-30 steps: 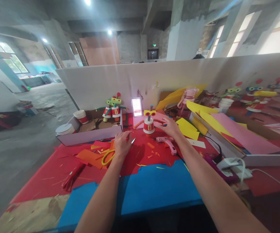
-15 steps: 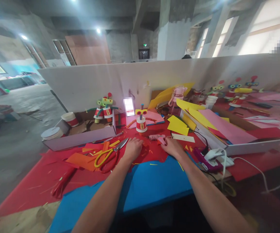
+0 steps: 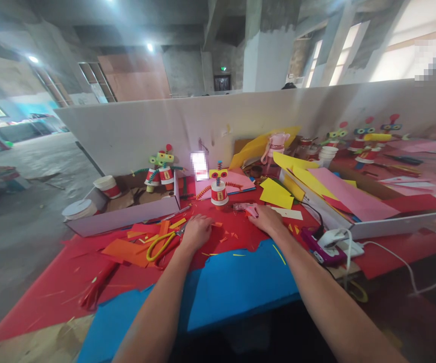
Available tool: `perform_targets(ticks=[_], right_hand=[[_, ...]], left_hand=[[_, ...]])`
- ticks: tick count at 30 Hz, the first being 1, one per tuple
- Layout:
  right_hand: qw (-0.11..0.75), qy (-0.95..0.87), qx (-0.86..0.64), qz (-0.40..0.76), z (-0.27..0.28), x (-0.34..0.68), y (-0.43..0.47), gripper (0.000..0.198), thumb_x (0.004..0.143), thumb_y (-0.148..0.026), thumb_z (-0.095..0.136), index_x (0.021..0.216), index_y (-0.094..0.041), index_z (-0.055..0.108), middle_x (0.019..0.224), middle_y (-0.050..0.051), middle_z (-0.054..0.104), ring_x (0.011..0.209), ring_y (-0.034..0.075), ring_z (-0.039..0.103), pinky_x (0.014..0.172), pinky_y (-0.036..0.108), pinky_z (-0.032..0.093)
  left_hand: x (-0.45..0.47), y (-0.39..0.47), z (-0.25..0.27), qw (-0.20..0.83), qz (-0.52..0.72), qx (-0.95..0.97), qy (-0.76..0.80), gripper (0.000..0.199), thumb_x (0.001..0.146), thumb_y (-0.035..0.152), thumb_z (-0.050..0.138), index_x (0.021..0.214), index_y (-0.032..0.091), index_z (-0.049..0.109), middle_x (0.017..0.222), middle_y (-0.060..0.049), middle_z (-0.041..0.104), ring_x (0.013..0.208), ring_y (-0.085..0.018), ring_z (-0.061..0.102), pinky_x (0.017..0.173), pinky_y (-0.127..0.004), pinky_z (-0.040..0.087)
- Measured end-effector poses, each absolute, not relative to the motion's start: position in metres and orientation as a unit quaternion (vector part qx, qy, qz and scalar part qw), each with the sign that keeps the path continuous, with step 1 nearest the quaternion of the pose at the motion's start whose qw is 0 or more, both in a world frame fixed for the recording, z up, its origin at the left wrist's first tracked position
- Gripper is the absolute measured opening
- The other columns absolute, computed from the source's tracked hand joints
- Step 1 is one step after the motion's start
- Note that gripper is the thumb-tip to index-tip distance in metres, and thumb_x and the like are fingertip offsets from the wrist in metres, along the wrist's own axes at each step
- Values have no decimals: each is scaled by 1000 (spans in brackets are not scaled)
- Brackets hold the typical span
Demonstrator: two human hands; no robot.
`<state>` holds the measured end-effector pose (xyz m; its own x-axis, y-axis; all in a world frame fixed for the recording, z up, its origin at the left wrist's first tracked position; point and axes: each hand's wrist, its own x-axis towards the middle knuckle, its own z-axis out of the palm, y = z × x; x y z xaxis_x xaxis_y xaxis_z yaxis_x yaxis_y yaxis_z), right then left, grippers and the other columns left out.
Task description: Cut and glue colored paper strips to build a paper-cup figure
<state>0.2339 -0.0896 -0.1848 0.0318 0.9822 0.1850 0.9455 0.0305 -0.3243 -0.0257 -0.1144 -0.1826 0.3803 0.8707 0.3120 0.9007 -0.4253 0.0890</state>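
Note:
My right hand (image 3: pixel 267 220) is wrapped round the handle of a pink hot glue gun (image 3: pixel 246 207), whose nozzle points left. My left hand (image 3: pixel 198 231) rests low over the red table covering with its fingers curled together; what they hold, if anything, is hidden. A small orange-red paper strip (image 3: pixel 218 224) lies against the thumb side, and I cannot tell whether it is gripped. Scissors with yellow handles (image 3: pixel 160 245) are partly covered by my left hand. Just beyond both hands stands a paper-cup robot (image 3: pixel 219 193) with yellow goggle eyes and coiled red arms.
A white box (image 3: pixel 127 218) on the left holds cups and finished robots. Coloured paper fills another box (image 3: pixel 395 226) on the right. A purple power strip (image 3: pixel 321 248) with white cables lies by my right forearm. Blue paper (image 3: pixel 236 287) covers the front edge; a white partition (image 3: pixel 145 121) stands behind.
My left hand has moved a little left and nearer, now covering the scissor blades, and its fingers look more curled. The glue gun and my right hand have shifted slightly.

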Motion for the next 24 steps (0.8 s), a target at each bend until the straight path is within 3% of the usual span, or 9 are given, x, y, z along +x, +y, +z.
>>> perform_targets(ticks=[3, 7, 14, 17, 20, 24], right_hand=[[249, -668, -699, 51, -170, 221, -98, 27, 81, -47, 60, 88, -21, 63, 87, 12, 70, 80, 26, 65, 63, 31, 40], [354, -697, -621, 50, -161, 181, -105, 28, 92, -39, 45, 75, -22, 59, 77, 6, 69, 73, 19, 63, 63, 27, 36], [411, -726, -539, 120, -198, 136, -107, 38, 91, -40, 42, 58, -21, 48, 59, 3, 61, 59, 15, 56, 59, 26, 35], [521, -655, -523, 159, -203, 145, -96, 27, 89, -38, 42, 70, -22, 51, 71, 4, 63, 69, 17, 59, 65, 26, 42], [632, -466, -545, 294, -197, 159, -70, 11, 84, -32, 45, 83, -23, 49, 67, 0, 60, 61, 15, 58, 56, 25, 46], [622, -291, -505, 524, -185, 173, -34, 18, 75, -21, 52, 90, -24, 43, 55, -9, 51, 42, 9, 50, 42, 19, 42]], left_hand=[[-37, -111, -178, 62, -246, -797, -548, 21, 79, 13, 50, 86, 20, 69, 82, -6, 68, 82, -19, 60, 74, -29, 42], [-52, -106, -176, 109, -336, -728, -588, 21, 82, 18, 48, 86, 20, 68, 83, -5, 68, 81, -18, 61, 74, -27, 43], [-53, -108, -179, 113, -331, -711, -610, 17, 81, 17, 48, 82, 21, 65, 79, -3, 66, 74, -16, 59, 66, -26, 39], [-49, -110, -177, 106, -315, -710, -621, 15, 80, 17, 49, 80, 21, 63, 77, -3, 65, 71, -16, 57, 62, -26, 36], [-48, -112, -174, 98, -309, -708, -627, 14, 79, 17, 50, 80, 22, 63, 77, -3, 65, 70, -16, 57, 61, -26, 35], [-48, -114, -172, 98, -313, -709, -624, 15, 79, 17, 50, 80, 22, 64, 79, -4, 66, 72, -17, 57, 63, -27, 36]])
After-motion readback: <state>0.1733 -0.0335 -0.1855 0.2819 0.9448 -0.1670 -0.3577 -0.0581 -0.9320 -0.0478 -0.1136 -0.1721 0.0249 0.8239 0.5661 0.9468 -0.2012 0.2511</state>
